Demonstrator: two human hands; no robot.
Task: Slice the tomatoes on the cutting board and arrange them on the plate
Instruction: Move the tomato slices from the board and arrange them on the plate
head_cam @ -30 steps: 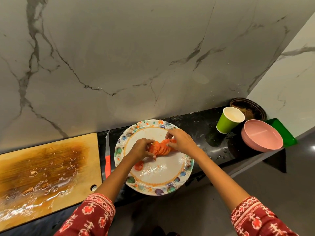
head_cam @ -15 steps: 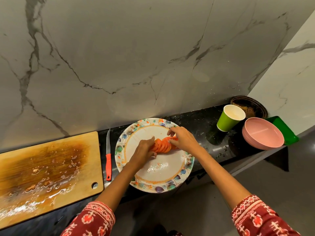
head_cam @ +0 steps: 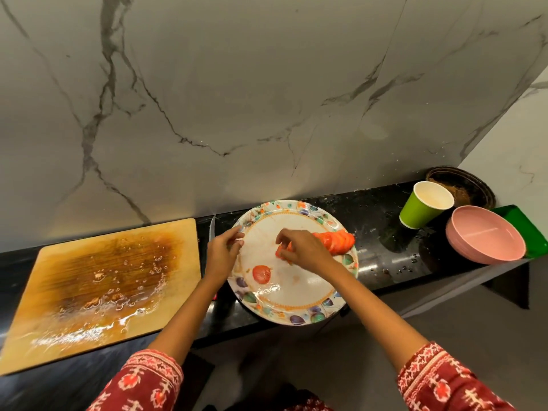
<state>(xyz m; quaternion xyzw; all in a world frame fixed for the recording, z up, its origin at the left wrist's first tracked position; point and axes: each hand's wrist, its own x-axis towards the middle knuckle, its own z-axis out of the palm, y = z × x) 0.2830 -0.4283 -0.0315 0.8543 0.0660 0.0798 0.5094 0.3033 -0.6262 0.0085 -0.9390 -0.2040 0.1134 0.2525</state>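
A floral-rimmed white plate [head_cam: 296,317] sits on the black counter. A row of overlapping tomato slices [head_cam: 338,241] lies by its right rim. One single slice [head_cam: 261,274] lies flat at the lower left of the plate. My right hand [head_cam: 308,250] is over the plate's middle, fingertips pinched on a tomato slice [head_cam: 280,253] at the row's left end. My left hand [head_cam: 221,250] grips the plate's left rim. The wooden cutting board [head_cam: 100,286], wet with juice and bare of tomatoes, lies to the left. The knife [head_cam: 211,231] rests between board and plate, its handle mostly hidden under my left arm.
A green paper cup [head_cam: 424,207], a pink bowl [head_cam: 486,235] on a green tray [head_cam: 530,229] and a dark round dish [head_cam: 468,185] stand at the right end of the counter. A marble wall rises right behind it. The counter's front edge runs just below the plate.
The row of slices now lies by the right rim instead of the plate's middle. My left hand moved off the slices to the left rim. The right hand now pinches one slice.
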